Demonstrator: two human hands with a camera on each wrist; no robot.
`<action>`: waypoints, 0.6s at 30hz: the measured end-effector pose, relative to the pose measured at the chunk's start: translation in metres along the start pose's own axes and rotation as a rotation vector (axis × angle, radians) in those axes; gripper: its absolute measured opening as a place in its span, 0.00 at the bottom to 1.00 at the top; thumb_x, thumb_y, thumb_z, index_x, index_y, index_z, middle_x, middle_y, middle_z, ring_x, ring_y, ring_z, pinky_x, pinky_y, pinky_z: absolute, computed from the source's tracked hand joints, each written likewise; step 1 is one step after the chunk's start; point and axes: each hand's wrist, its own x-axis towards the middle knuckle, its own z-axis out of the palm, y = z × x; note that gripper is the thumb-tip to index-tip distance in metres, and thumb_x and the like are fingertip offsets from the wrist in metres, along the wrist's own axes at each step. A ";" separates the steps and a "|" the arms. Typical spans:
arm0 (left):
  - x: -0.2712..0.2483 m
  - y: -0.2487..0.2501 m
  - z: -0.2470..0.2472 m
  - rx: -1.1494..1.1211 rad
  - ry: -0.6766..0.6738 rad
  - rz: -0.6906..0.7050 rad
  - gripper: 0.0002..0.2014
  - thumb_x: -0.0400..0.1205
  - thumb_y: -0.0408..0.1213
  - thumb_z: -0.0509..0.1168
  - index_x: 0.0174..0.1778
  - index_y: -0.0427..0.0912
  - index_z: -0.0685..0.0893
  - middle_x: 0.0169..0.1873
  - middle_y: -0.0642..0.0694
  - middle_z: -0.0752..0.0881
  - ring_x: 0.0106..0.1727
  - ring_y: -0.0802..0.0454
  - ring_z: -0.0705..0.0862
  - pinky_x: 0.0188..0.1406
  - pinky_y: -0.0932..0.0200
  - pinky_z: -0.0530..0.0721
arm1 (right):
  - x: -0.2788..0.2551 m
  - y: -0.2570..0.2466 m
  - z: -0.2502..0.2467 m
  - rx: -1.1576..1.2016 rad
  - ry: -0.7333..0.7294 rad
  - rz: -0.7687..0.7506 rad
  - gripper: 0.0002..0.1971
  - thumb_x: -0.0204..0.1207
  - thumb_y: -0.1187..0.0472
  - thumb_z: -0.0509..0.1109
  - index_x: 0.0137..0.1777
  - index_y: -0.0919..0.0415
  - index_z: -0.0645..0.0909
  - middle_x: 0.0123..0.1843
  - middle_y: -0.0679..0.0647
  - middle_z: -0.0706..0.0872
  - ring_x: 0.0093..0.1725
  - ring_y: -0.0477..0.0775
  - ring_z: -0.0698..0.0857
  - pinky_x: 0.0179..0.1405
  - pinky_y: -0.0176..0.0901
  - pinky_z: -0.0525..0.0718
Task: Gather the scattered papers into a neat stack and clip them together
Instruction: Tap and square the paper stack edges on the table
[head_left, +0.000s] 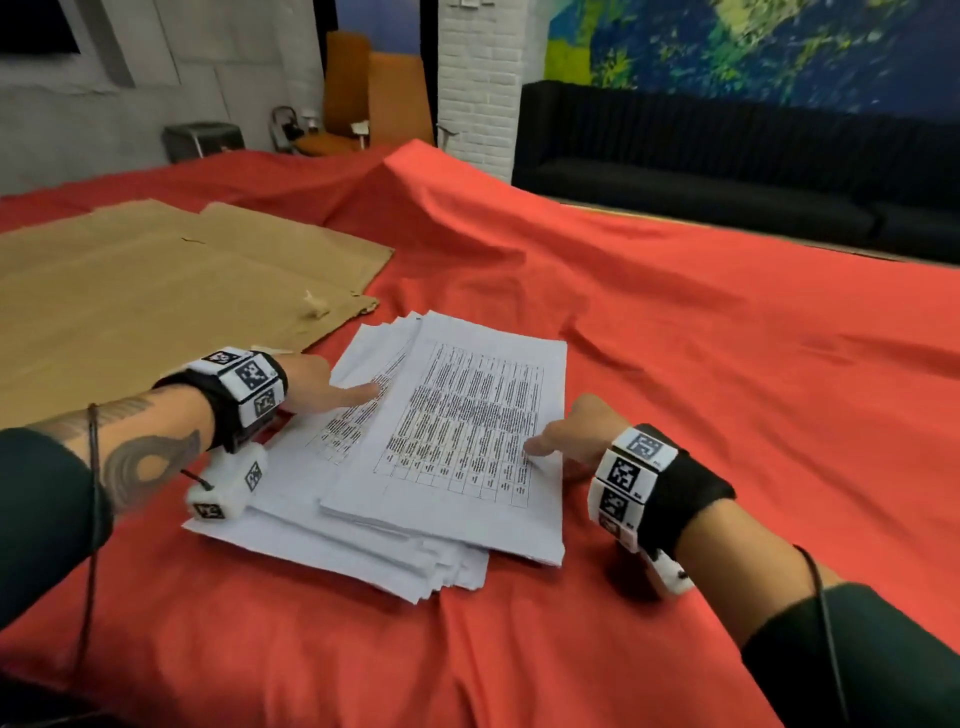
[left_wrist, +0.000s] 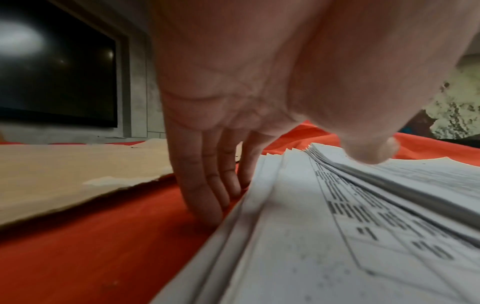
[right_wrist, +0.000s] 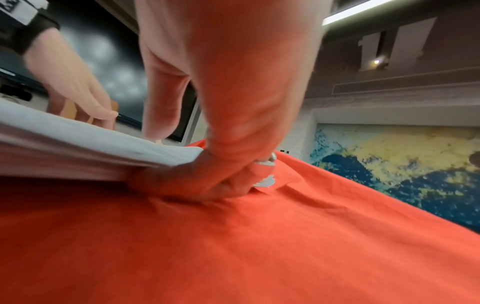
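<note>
A loose, fanned pile of white printed papers (head_left: 457, 431) lies on the red cloth (head_left: 701, 364). My left hand (head_left: 332, 387) is at the pile's left edge. Its thumb rests on the top sheets and its straight fingers (left_wrist: 205, 185) stand on the cloth against the papers (left_wrist: 337, 226). My right hand (head_left: 566, 436) is at the right edge, with the thumb on top. The right hand's fingers (right_wrist: 197, 176) are curled under the papers (right_wrist: 64, 144) and lift that edge a little. A small silvery thing (right_wrist: 265, 170) shows among those fingers; I cannot tell what it is.
Flat brown cardboard (head_left: 156, 291) lies on the cloth just left of the pile, close to my left fingers. The cloth rises in a hump (head_left: 415, 171) at the back. A black sofa (head_left: 727, 156) stands beyond the table's far right edge.
</note>
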 end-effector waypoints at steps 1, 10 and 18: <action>0.002 0.000 0.002 -0.038 -0.024 -0.004 0.48 0.78 0.79 0.43 0.50 0.33 0.84 0.57 0.36 0.87 0.49 0.43 0.82 0.52 0.55 0.75 | -0.005 -0.007 0.005 0.003 -0.025 -0.012 0.13 0.66 0.60 0.85 0.43 0.60 0.84 0.38 0.50 0.86 0.36 0.50 0.84 0.28 0.40 0.79; 0.014 0.019 -0.003 -0.169 -0.016 -0.017 0.41 0.75 0.78 0.60 0.44 0.34 0.79 0.33 0.43 0.85 0.33 0.49 0.82 0.32 0.57 0.76 | -0.022 -0.040 0.058 -0.333 -0.008 -0.119 0.23 0.65 0.48 0.84 0.45 0.56 0.73 0.52 0.51 0.84 0.59 0.59 0.87 0.63 0.54 0.88; 0.027 0.039 -0.003 -0.245 -0.017 -0.070 0.36 0.67 0.64 0.82 0.50 0.36 0.77 0.42 0.43 0.84 0.45 0.44 0.83 0.45 0.58 0.79 | -0.022 -0.031 0.059 -0.236 0.033 -0.162 0.30 0.71 0.56 0.81 0.71 0.68 0.79 0.73 0.69 0.80 0.72 0.69 0.81 0.67 0.54 0.81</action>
